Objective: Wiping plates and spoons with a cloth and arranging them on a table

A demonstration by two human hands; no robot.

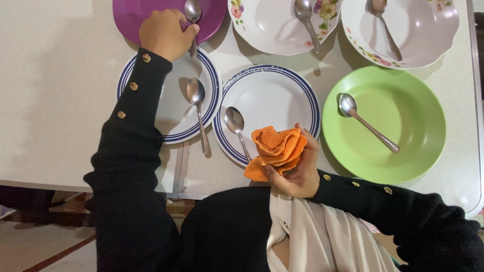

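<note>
Six plates: each with one spoon, all on the table [60,100] around my grips.
Left hand [164,32]: fingers clenched on the handle of a spoon [193,20], bowl end over the purple plate [136,17].
Right hand [295,168]: grasping a bunched orange cloth [275,148], held over the near rim of the middle blue-rimmed plate [272,98].
Risk, spoon: held only by its lower handle; I judge it could tip and clatter onto the blue-rimmed plate [174,108] just below my left grip.
Risk, cloth: a loose corner hangs beside a second spoon [237,128]; could snag and drag it.
Risk, sleeve: my left cuff lies over the plate rim, could nudge it.
Around: green plate [398,126] right of the cloth; two floral plates [275,27] beyond it.
In the way: nothing between the two grips but plates.
</note>
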